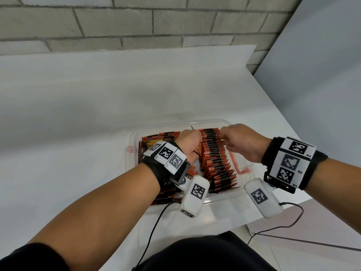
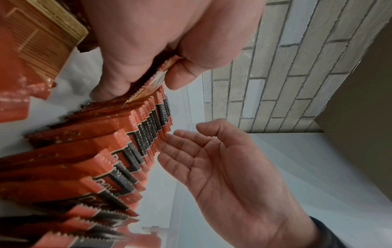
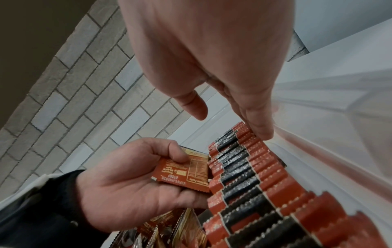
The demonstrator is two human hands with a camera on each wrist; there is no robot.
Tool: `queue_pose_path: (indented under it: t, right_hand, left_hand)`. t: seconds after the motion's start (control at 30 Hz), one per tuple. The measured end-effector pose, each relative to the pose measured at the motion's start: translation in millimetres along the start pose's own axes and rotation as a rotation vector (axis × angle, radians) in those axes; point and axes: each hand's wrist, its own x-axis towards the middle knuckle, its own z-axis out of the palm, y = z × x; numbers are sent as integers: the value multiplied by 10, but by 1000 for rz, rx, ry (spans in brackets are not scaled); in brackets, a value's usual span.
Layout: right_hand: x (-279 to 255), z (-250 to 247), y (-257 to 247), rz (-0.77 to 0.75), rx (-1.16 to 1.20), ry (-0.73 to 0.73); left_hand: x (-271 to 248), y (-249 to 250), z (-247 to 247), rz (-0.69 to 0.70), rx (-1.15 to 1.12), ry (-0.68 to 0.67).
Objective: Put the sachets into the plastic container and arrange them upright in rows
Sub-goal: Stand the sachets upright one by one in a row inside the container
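Note:
A clear plastic container (image 1: pixel 195 123) on the white table holds an upright row of red-and-black sachets (image 1: pixel 214 159) along its right side. More sachets (image 1: pixel 156 139) lie loose at its left. My left hand (image 1: pixel 192 137) is inside the container and pinches one red sachet (image 3: pixel 191 174) between thumb and fingers, at the far left end of the row (image 2: pixel 127 151). My right hand (image 1: pixel 224 135) is open, and its straight fingers (image 3: pixel 263 134) touch the tops of the far sachets in the row (image 3: pixel 244 176). Its palm (image 2: pixel 222 167) faces the row.
The container has red clasps on its left side (image 1: pixel 130 149) and right side (image 1: pixel 245 170). The table (image 1: pixel 97 94) backs onto a brick wall (image 1: pixel 136 22) and ends close to my right (image 1: pixel 283 124). Black cables (image 1: pixel 156 222) trail from the wrist cameras over the near edge.

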Motion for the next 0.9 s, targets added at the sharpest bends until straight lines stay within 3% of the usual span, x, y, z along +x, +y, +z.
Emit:
queue_pose_path:
  t: [0.53,0.7,0.9]
  right_hand:
    - [-5,-5,-22,-34,4,5]
    - [-131,-141,-63,-34,71,-23]
    - [-425,-249,-104,-60,40,-91]
  left_hand:
    - [43,18,3,25,-12,8]
    - [-157,116,-217,-3,-240,-35]
    - [-573,336,-1043,247,-314,-66]
